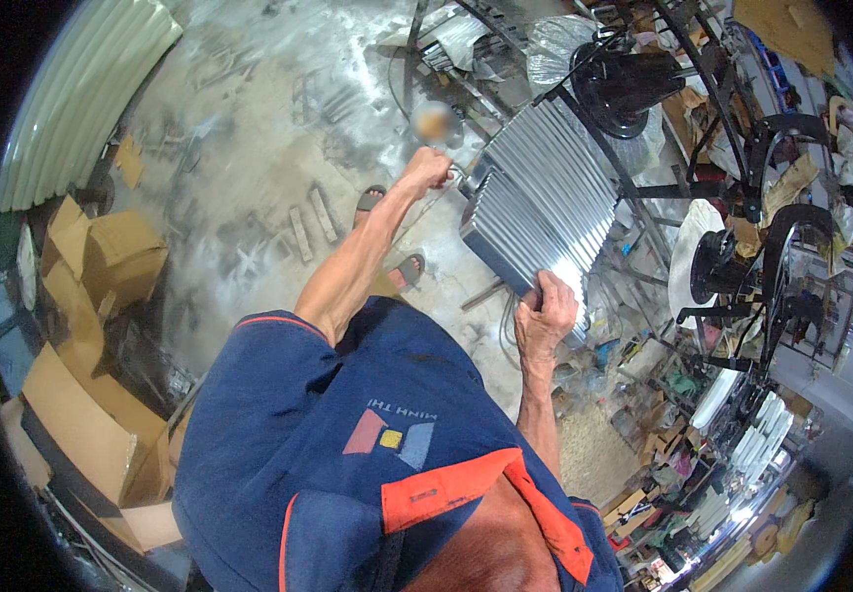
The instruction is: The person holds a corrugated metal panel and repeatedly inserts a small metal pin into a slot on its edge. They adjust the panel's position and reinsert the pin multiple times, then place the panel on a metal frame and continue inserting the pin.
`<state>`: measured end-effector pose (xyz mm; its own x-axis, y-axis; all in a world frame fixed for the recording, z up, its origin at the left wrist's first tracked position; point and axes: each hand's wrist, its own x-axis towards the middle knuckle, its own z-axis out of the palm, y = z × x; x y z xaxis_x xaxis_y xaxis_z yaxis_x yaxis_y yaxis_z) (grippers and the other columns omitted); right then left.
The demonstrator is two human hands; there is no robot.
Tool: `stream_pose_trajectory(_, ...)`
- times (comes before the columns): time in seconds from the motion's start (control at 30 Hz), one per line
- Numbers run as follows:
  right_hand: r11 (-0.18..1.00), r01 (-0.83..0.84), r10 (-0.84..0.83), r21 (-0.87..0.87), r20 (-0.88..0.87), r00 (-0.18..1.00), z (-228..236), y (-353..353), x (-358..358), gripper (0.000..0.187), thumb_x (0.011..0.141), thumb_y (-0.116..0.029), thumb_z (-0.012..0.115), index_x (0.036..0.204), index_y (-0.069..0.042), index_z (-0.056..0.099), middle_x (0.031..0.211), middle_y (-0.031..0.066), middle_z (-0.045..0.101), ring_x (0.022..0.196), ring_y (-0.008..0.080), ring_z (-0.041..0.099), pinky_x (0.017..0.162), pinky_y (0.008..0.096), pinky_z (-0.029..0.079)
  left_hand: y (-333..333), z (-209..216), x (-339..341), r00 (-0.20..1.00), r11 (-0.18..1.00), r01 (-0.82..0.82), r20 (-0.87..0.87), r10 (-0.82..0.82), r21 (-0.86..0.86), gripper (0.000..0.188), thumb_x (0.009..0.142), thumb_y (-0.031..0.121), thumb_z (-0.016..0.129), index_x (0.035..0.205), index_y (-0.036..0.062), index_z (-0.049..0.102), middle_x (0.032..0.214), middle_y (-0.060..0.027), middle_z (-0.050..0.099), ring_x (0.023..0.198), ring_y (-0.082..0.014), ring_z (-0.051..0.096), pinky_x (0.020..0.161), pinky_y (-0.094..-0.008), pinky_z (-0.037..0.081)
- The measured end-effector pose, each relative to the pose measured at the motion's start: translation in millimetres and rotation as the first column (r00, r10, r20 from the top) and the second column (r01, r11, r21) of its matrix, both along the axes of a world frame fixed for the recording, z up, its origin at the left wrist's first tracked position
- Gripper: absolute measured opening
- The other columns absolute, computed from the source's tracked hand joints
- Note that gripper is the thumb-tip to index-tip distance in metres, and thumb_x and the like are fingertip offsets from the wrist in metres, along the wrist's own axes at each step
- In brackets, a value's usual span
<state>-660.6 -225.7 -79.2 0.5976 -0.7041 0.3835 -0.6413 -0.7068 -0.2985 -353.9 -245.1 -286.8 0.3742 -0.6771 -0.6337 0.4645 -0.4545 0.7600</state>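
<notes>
The left hand (430,170) was curled in tight like a fist, right by a small metal fitting (462,181) at the corner of a ribbed metal panel (535,219); I couldn't tell whether the fingers had hold of it. The right hand (551,306) was partly closed, fingers bent over the panel's near end and thumb at its side, holding the edge there. The silvery panel lay slantwise in front of the person, ahead and to the right, its ribs catching bright light. Beyond it stood a black metal frame (678,190), with a round black part (616,94) next to the panel's far end. Dark sandals (410,270) showed on the dusty concrete floor (239,187), near two flat strips (300,234). Over to the left sat opened cardboard boxes (115,252), with pale corrugated sheets (81,99) farther off.
</notes>
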Motion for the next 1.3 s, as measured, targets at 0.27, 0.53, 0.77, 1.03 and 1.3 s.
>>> stream_pose_trajectory(0.27,1.000,0.016,-0.016,0.003,-0.001,1.000,-0.2,2.5,-1.9,0.041,0.068,0.008,0.064,0.107,-0.007,0.067,0.106,0.0087,0.070,0.097,0.0297,0.066,0.080,0.0429,0.048,-85.4,117.8,13.3,0.766,0.967,0.229,0.593,-0.249,0.111,0.042,0.092,0.037,0.063,0.082,-0.0036,0.068,0.069,-0.0093,0.063,0.063,-0.0171,0.057,0.058,-0.0405,0.044)
stream_pose_trajectory(0.53,1.000,0.017,-0.017,0.024,0.005,1.000,0.0,0.0,-0.5,0.045,0.067,0.008,0.064,0.110,-0.007,0.066,0.107,0.0086,0.069,0.098,0.0298,0.066,0.081,0.0429,0.047,9.4,210.9,-22.4,0.939,0.980,0.049,0.342,0.020,-0.192,0.047,0.098,0.044,0.062,0.088,0.0002,0.074,0.070,-0.0012,0.063,0.069,-0.0121,0.054,0.067,-0.0307,0.044)
stream_pose_trajectory(0.77,0.998,0.031,-0.031,0.059,-0.010,0.999,1.2,-1.8,-0.8,0.045,0.066,0.006,0.062,0.109,-0.006,0.066,0.107,0.0098,0.070,0.098,0.0307,0.065,0.082,0.0431,0.047,118.8,164.2,-45.6,0.958,0.955,-0.126,0.218,0.187,-0.269,0.033,0.096,0.030,0.067,0.112,0.0018,0.074,0.091,-0.0019,0.070,0.084,-0.0134,0.061,0.074,-0.0315,0.050)
stream_pose_trajectory(1.03,0.997,0.017,-0.018,0.077,0.013,1.000,0.9,-0.4,-2.6,0.050,0.062,0.005,0.062,0.111,-0.005,0.064,0.109,0.0098,0.068,0.100,0.0316,0.064,0.086,0.0450,0.047,130.8,82.4,0.0,0.766,0.898,0.393,0.468,-0.440,0.200,0.022,0.089,0.020,0.074,0.102,0.0027,0.078,0.077,-0.0070,0.072,0.072,-0.0145,0.066,0.068,-0.0312,0.054)
stream_pose_trajectory(1.3,0.997,0.035,-0.036,0.063,0.028,0.999,2.0,1.4,-0.2,0.047,0.062,0.006,0.063,0.108,-0.005,0.065,0.107,0.0096,0.069,0.099,0.0313,0.065,0.085,0.0446,0.047,20.7,-2.8,9.6,0.936,0.963,0.265,0.230,-0.268,0.044,0.019,0.088,0.012,0.063,0.089,-0.0021,0.075,0.073,-0.0109,0.070,0.054,-0.0169,0.061,0.050,-0.0334,0.047)
